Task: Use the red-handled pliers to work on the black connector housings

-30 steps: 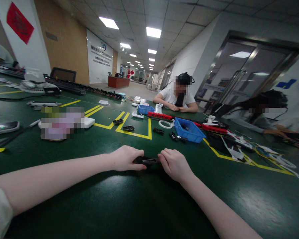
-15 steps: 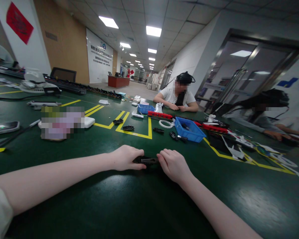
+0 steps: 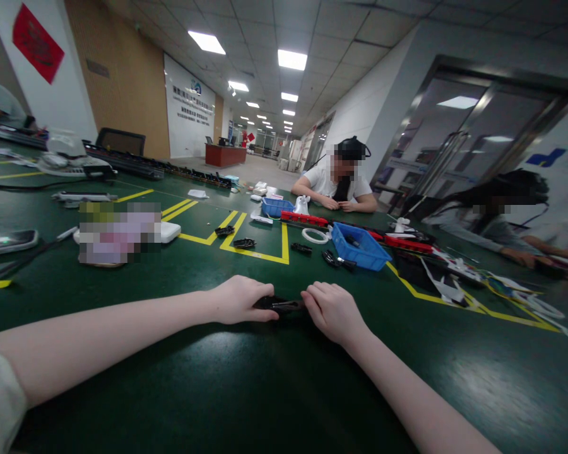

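Just above the green table, a small, long black part (image 3: 286, 306) with a glossy edge spans the gap between my hands; it looks like a clip, but its exact kind is unclear. Its left end is pinched between the thumb and fingers of my left hand (image 3: 240, 300). My right hand (image 3: 334, 310) has its fingers curled together at the right end, where the tip is hidden. Beyond my hands lie similar black parts (image 3: 244, 243), several of them spread over the table, with a pair (image 3: 338, 260) beside a blue bin (image 3: 366, 255).
Left of my hands are a phone (image 3: 111, 243) and a white power bank (image 3: 170, 232). A white ring (image 3: 315, 236) and red strips (image 3: 305, 219) lie further back. Across the table sits a person (image 3: 345, 176); another person (image 3: 497, 214) is at the right, near cables (image 3: 539, 306).
My right hand has shifted slightly to the right along the black part. My left hand keeps its pinch and has hardly moved.
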Motion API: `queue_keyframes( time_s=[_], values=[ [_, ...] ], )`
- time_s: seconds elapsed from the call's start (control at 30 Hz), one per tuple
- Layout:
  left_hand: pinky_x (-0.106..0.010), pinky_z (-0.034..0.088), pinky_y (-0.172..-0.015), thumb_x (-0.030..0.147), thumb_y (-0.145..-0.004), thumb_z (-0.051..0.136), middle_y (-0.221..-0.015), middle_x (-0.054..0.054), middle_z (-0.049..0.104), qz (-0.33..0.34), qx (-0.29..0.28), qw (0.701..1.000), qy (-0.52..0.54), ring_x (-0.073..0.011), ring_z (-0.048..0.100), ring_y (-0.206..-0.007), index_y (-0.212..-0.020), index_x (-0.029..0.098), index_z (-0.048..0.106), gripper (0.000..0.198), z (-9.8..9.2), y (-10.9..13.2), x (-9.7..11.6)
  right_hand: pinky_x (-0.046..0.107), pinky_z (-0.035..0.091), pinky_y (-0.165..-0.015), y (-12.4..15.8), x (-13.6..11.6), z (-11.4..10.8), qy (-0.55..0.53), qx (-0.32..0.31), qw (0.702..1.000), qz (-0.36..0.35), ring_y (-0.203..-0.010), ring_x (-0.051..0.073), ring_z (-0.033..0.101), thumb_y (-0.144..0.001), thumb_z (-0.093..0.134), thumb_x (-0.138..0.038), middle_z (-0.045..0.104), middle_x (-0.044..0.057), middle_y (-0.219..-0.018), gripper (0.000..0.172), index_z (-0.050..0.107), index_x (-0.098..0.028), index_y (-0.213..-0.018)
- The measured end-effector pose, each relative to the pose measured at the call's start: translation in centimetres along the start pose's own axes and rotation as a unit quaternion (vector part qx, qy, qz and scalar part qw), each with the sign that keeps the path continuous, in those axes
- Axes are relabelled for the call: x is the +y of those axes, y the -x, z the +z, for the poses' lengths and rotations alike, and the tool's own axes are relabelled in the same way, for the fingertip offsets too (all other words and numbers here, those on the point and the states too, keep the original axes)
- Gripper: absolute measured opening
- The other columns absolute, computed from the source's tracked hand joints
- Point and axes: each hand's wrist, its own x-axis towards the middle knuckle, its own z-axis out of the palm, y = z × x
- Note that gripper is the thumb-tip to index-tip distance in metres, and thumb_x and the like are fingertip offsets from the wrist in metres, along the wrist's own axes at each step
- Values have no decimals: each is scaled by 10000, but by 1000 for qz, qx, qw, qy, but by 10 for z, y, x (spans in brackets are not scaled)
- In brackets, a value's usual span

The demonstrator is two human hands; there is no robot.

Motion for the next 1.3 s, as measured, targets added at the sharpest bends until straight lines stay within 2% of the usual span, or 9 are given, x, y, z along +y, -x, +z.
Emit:
queue_keyframes(
  time_s=[0.43,0.77,1.3],
  values=[
    [-245,352,-539,531,-914,551,-826,-25,663,-17,-11,1000,22,-200,631,-707,-931,200,552,332,-3,0,3,296,299,-627,1,-5,1,-10,8,1000,11,-631,132,516,-1026,283,-319,603,36,-704,450,560,-187,-697],
    [-250,376,-556,561,-901,558,-820,-28,664,-3,0,1000,19,-205,641,-715,-938,195,557,368,-1,0,-1,303,305,-641,-1,-11,-2,-10,-9,1000,10,-623,136,511,-1022,291,-307,610,36,-713,433,563,-186,-707],
    [-248,363,-547,560,-927,519,-824,-34,663,1,-4,1000,11,-207,641,-717,-951,193,553,369,-1,0,0,304,310,-659,-2,-6,-4,-10,-37,999,14,-665,148,531,-1018,313,-351,627,44,-745,418,563,-190,-724]
  ],
)
